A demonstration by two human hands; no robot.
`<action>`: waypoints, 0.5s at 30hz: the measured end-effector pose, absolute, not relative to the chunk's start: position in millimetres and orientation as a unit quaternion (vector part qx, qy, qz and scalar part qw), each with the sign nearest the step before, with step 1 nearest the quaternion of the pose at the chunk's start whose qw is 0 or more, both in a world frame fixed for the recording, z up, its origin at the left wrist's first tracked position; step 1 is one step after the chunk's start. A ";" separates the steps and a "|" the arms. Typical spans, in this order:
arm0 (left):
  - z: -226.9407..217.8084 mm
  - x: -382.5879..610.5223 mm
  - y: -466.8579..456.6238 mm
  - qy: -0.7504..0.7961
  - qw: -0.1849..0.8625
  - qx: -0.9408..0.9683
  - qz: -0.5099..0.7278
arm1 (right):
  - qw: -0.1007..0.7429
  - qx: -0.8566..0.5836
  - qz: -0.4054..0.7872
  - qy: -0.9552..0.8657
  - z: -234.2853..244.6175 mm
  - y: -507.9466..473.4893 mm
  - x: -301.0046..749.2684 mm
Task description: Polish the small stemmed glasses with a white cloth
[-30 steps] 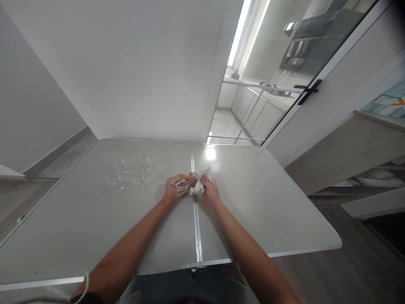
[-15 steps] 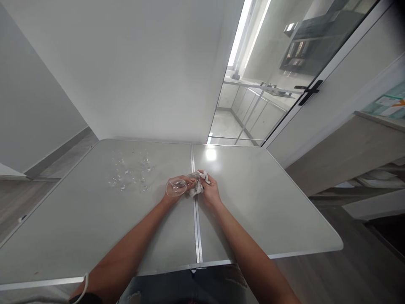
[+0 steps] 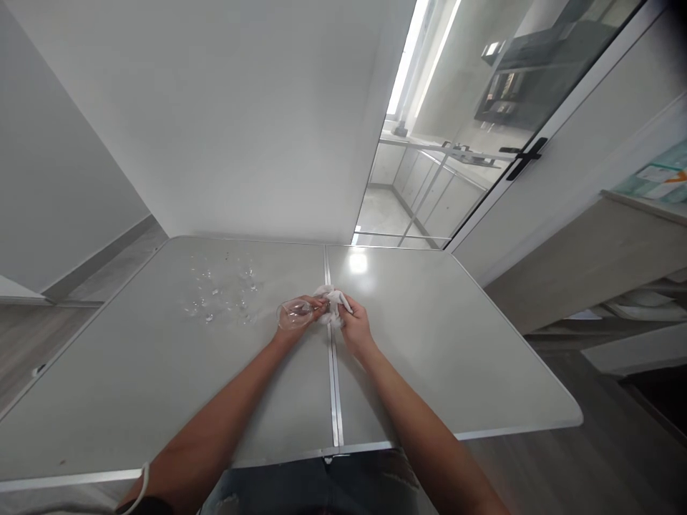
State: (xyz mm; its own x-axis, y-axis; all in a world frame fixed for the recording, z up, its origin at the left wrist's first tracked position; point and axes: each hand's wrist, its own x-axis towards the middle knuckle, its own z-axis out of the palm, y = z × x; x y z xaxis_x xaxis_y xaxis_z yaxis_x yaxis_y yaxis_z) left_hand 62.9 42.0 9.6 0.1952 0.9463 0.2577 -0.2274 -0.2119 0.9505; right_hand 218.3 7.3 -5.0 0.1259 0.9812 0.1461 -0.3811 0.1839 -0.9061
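My left hand (image 3: 293, 325) is closed around a clear stemmed glass (image 3: 294, 313), held on its side above the middle of the grey table (image 3: 161, 372), its bowl pointing left. My right hand (image 3: 354, 325) is closed on a small white cloth (image 3: 328, 304) pressed against the glass's stem end. Both hands meet just over the table's centre seam (image 3: 333, 386).
Several clear glasses (image 3: 220, 295) stand at the table's far left. A white wall runs behind the table. A glass sliding door with a black handle (image 3: 526, 156) opens onto a kitchen at the right. A low wooden shelf (image 3: 590, 250) stands right of the table.
The glass has shifted a little left and turned in my left hand. The cloth in my right hand has bunched up closer to the stem.
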 end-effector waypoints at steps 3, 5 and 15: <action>11.4 62.9 41.7 0.341 0.525 0.544 0.558 | 0.615 -0.390 0.526 -0.439 -7.5 9.0 219.0; 12.1 63.1 42.1 0.354 0.511 0.534 0.573 | 0.617 -0.404 0.507 -0.447 -6.3 8.6 219.2; 14.5 60.7 43.0 0.355 0.537 0.524 0.557 | 0.615 -0.413 0.518 -0.428 0.5 5.8 220.2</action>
State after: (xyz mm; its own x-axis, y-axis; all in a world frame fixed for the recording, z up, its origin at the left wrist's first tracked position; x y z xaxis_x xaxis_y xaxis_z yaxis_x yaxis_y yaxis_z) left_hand 60.7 43.0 14.5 0.1271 0.9708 0.2033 -0.2271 -0.1710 0.9587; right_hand 220.2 5.8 0.5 0.0973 0.9904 0.0984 -0.2846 0.1224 -0.9508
